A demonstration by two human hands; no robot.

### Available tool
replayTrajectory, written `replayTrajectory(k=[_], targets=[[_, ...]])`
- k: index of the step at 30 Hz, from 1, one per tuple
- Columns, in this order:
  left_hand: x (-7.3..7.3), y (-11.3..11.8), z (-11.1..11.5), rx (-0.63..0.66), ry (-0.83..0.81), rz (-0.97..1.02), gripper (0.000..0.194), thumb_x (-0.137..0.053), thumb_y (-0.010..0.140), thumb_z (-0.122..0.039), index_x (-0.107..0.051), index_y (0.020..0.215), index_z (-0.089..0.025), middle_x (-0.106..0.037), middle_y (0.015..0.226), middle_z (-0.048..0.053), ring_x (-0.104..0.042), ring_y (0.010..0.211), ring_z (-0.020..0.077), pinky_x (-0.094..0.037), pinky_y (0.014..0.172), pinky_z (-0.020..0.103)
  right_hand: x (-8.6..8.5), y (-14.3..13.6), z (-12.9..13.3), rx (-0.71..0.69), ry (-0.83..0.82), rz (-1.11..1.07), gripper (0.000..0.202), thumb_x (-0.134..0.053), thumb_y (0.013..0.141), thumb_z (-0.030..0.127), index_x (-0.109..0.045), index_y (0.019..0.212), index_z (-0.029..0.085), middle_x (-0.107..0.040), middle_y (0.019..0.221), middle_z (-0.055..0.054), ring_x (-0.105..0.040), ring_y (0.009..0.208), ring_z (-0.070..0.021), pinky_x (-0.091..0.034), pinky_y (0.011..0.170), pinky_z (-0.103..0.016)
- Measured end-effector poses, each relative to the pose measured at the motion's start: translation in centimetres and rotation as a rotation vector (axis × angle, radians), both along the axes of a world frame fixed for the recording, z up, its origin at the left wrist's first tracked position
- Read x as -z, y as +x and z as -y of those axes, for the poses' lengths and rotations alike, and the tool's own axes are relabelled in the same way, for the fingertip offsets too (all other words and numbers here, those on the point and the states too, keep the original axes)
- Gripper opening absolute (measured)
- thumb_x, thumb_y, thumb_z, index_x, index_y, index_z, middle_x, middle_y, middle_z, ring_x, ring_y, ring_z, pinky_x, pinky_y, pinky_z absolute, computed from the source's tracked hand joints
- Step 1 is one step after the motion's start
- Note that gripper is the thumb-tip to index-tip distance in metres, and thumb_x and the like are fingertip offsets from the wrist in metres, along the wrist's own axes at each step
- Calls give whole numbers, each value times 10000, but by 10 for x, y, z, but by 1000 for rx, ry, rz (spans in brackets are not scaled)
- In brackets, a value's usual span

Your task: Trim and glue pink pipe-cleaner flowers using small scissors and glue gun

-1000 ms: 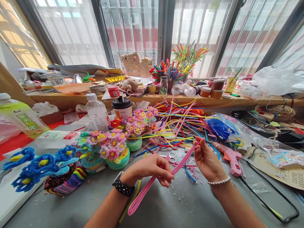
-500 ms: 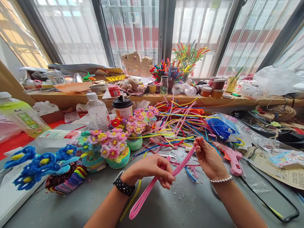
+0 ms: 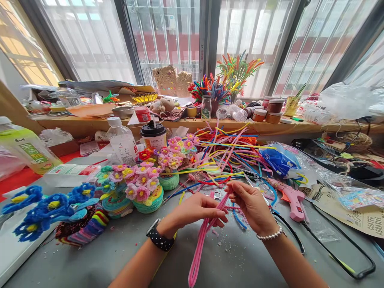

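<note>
Both hands hold a bundle of pink pipe cleaners [image 3: 199,252], bent into a long loop whose lower end hangs toward the front of the table. My left hand [image 3: 199,212], wearing a dotted watch band, is closed around the bundle's middle. My right hand [image 3: 250,204], with a beaded bracelet, pinches the upper end just right of the left fingers. Scissors [image 3: 218,195] lie partly hidden behind the hands. Left of my left hand stands a pot of pink pipe-cleaner flowers [image 3: 147,186].
A pink glue gun [image 3: 295,200] with a black cord rests at right. Loose colored pipe cleaners [image 3: 222,148] pile up behind the hands. Blue flowers [image 3: 54,206] in a striped pot, a bottle [image 3: 122,140] and a lidded cup [image 3: 153,136] stand left.
My right hand has moved left and slightly down, close to my left hand. The pink bundle's looped end has swung right and now hangs steeper.
</note>
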State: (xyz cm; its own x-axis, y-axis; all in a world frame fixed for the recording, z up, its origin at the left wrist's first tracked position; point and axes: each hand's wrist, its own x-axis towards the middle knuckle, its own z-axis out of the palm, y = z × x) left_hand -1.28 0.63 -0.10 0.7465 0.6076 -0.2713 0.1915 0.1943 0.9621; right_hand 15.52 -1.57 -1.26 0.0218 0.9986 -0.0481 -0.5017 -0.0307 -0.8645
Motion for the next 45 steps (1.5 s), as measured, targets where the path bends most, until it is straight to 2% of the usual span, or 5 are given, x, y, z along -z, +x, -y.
replayTrajectory(k=[17, 26, 35, 40, 45], targets=[[3, 0, 1, -6, -123, 10, 309, -561, 691, -394, -660, 773, -114, -648, 618, 36, -594, 516, 120, -441, 524, 224, -1, -3, 2, 216, 105, 235, 160, -692, 627, 285, -689, 729, 163, -650, 617, 0, -578, 525, -84, -504, 521, -187], [4, -1, -12, -409, 113, 119, 273, -554, 704, -354, -660, 765, -111, -536, 561, -20, -368, 368, 15, -296, 368, 157, -22, 47, -5, 542, 174, 228, 198, -701, 595, 330, -665, 717, 178, -660, 661, 2, -603, 565, -89, -514, 564, -194], [3, -3, -15, -622, 114, 239, 280, -540, 711, -226, -605, 959, -112, -602, 735, 37, -533, 605, 91, -418, 569, 204, -9, 73, 50, 240, 44, 1647, 260, -474, 730, 420, -605, 654, 209, -631, 606, -16, -572, 518, -172, -420, 473, -271], [3, -3, -13, -632, 162, 232, 281, -504, 725, -231, -581, 967, -111, -565, 701, 13, -463, 524, 66, -347, 490, 187, 28, 100, 67, 207, 55, 1851, 199, -507, 664, 395, -550, 661, 201, -628, 625, -48, -602, 549, -203, -443, 475, -284], [5, 0, -11, -612, 205, 162, 254, -481, 732, -233, -569, 937, -112, -566, 721, 12, -474, 543, 77, -330, 508, 199, 19, 92, 42, 307, 334, 1983, 172, -420, 787, 296, -565, 805, 204, -630, 818, -64, -600, 697, -196, -458, 575, -292]])
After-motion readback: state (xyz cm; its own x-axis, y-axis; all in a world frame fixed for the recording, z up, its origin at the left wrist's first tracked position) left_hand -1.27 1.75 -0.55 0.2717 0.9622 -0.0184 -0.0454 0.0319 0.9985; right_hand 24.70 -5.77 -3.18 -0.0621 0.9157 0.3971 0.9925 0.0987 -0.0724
